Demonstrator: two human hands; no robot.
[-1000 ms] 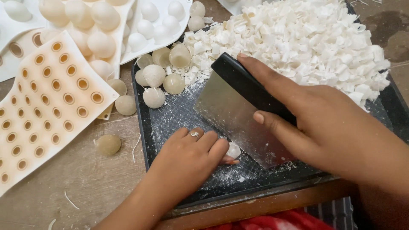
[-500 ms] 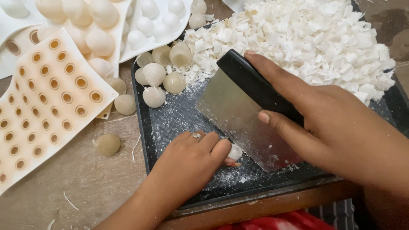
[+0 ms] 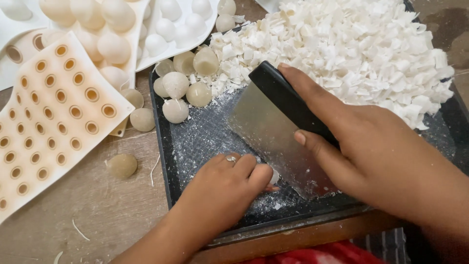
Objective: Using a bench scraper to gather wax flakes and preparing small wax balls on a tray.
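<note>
Just between hands: small white piece

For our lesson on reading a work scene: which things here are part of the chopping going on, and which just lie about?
In use:
left hand pinning a small white piece
right hand gripping the metal scraper
black tray
heap of white chips

Lying about:
pale balls in the tray corner
loose ball on the table
perforated mould
white mould
</note>
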